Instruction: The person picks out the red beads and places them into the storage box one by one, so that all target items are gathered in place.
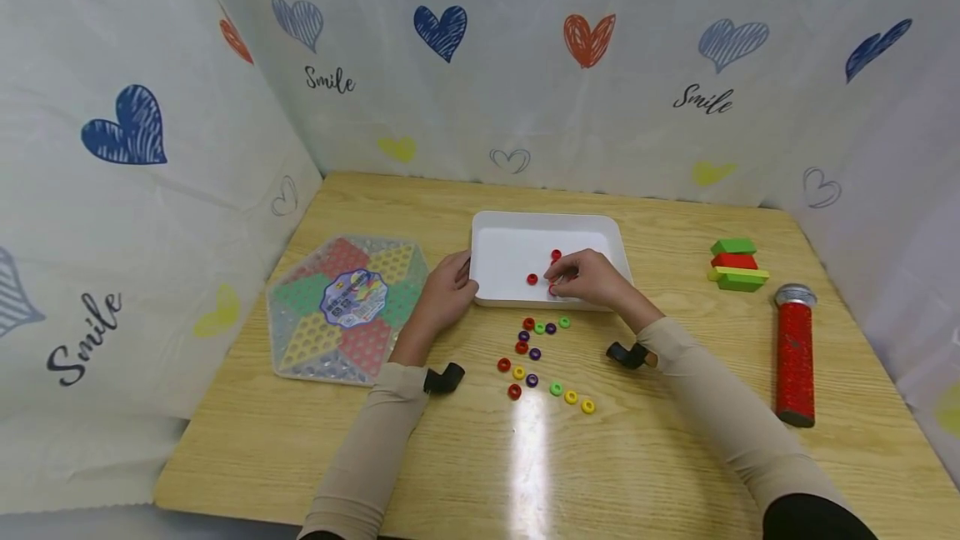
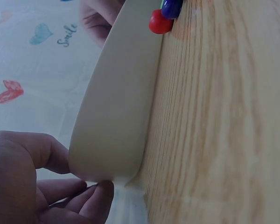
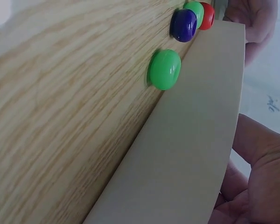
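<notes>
Holding tray (image 1: 502, 261): left grip (image 1: 448, 286), grasping its left end.
Right grip (image 1: 588, 277): at a red bead (image 1: 552, 291) inside (pinched? cannot tell).
Bench (image 1: 615, 465): loose green bead (image 3: 164, 70) beside the tray; could roll if the left grip slips and the tray slides.

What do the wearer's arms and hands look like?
Left hand and right hand are bare, no gloves. Beige, close-fitting long sleeves run to the wrists, with black material higher up. Each wrist carries a small black angled device; no cables show.
</notes>
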`<state>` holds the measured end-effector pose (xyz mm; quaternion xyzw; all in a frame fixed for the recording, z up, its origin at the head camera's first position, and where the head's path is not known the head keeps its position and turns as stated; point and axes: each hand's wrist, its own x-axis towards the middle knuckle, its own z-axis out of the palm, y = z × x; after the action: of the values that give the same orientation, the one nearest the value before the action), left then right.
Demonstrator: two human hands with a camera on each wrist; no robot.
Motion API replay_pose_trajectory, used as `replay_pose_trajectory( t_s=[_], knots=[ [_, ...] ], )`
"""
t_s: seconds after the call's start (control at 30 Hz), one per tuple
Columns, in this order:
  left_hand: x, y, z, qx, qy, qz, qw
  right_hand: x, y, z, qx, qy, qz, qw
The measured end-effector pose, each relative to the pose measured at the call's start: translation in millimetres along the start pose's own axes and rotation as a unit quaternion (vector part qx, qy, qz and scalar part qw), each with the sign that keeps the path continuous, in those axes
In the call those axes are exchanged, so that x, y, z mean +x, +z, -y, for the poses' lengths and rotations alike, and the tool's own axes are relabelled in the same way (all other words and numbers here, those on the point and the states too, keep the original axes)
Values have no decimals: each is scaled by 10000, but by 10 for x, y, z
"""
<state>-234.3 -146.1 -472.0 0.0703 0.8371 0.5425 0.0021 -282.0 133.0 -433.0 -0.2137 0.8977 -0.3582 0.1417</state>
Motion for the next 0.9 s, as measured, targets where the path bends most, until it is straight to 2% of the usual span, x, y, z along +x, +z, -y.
replay_pose_trajectory(
  t_s=[0.57, 0.9],
  knots=[
    [5, 20, 6, 111, -42, -38, 9999, -95, -54, 49, -7, -42, -44, 10000],
    [7, 9, 6, 169, 24, -15, 9999, -273, -12, 236, -242, -438, -93, 9987]
  ],
)
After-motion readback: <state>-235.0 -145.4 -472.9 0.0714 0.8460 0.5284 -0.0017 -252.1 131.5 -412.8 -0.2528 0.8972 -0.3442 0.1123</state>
